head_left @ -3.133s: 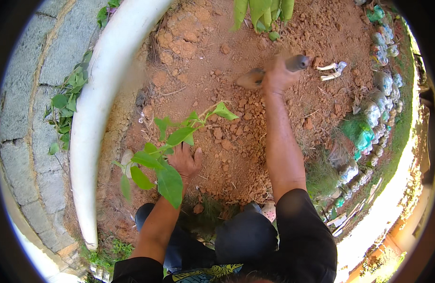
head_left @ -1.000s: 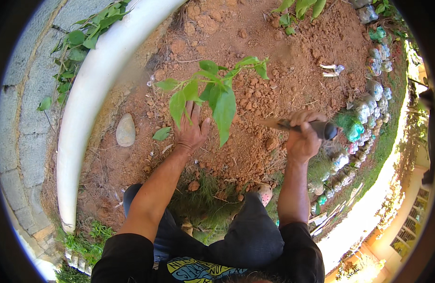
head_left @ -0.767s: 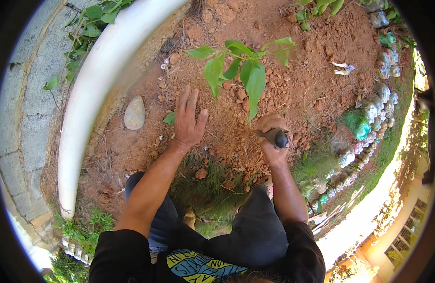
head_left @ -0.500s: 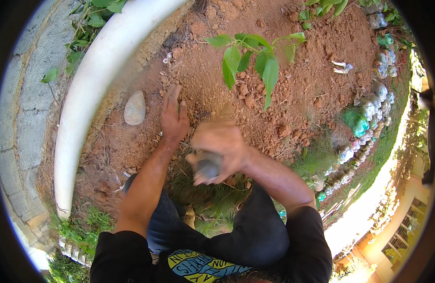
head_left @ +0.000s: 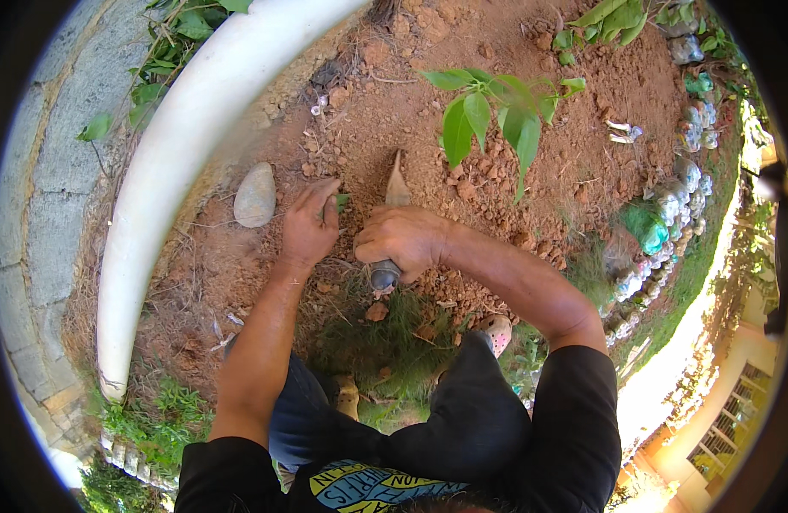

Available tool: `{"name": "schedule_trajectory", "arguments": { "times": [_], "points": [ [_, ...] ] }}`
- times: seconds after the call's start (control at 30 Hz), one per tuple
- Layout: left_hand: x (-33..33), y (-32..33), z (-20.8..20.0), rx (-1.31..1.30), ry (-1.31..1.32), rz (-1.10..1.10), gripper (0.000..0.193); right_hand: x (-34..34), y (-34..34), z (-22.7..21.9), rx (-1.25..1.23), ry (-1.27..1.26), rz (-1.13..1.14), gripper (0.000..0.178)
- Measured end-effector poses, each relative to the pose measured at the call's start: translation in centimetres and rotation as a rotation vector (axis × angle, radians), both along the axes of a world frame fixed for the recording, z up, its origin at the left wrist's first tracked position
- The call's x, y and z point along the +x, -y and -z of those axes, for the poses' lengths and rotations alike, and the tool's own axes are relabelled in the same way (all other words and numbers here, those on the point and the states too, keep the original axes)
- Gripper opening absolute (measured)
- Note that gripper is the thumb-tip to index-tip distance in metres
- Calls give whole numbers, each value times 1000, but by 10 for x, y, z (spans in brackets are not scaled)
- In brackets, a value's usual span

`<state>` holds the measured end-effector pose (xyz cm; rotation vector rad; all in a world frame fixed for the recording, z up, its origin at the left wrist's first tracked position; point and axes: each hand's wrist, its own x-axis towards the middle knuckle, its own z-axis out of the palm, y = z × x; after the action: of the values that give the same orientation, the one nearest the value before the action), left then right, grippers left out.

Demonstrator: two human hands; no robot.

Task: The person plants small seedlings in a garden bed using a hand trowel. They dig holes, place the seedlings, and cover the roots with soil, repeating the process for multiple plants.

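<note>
My right hand is wrapped round the dark grey handle of a hand trowel. Its narrow, pointed blade is coated in reddish soil and points away from me, low over the dirt. Beside it, my left hand is closed with the fingers drawn together, close to the ground. A small green leaf shows at its fingertips; the stem, if any, is hidden. Loose red-brown soil with clods lies in front of both hands.
A smooth oval stone lies left of my left hand. Beyond it curves a thick white pipe-like border along a block wall. A leafy young plant leans over the soil ahead. Stuffed plastic bottles edge the right side.
The trowel's blade now shows clearly, where motion blurred my right hand before. My left hand's outstretched fingers have curled in, and a green leaf now shows beside them.
</note>
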<state>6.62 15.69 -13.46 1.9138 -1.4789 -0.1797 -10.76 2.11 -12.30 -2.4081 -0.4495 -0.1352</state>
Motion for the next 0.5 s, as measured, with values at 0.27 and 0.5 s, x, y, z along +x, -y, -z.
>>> {"name": "schedule_trajectory", "arguments": {
  "times": [0.27,0.5],
  "points": [
    [-16,3,18,234,200,99,43,-93,-15,-13,-327,-151,589,40],
    [-41,25,19,590,372,-67,66,-148,-39,9,213,-418,778,66]
  ]
}}
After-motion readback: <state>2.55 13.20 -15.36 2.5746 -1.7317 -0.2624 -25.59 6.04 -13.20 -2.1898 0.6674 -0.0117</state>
